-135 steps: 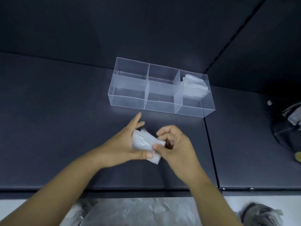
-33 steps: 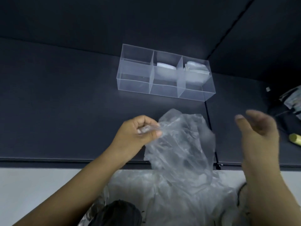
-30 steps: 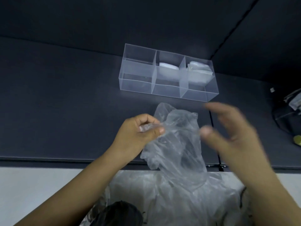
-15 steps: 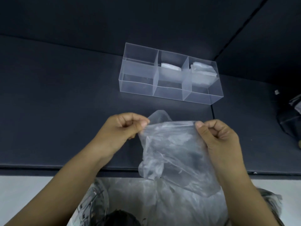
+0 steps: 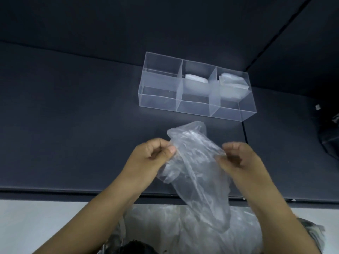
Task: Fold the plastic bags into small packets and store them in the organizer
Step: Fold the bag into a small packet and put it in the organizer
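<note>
A crumpled clear plastic bag (image 5: 196,165) hangs in the air above the dark table's front edge. My left hand (image 5: 152,158) pinches its upper left edge and my right hand (image 5: 238,158) pinches its upper right edge. Behind them stands the clear organizer (image 5: 159,98) with three compartments. A folded packet (image 5: 197,81) lies in the middle compartment and folded packets (image 5: 231,83) fill the right one. Nothing shows in the left compartment.
A heap of loose plastic bags (image 5: 174,226) lies below the table's front edge (image 5: 55,193). A dark object (image 5: 330,140) sits at the far right. A seam (image 5: 244,136) runs across the table beside the organizer.
A packet that both hands held earlier now lies in the middle compartment. My left hand lifted a fresh bag, my right hand took its other edge, and the top has bunched up.
</note>
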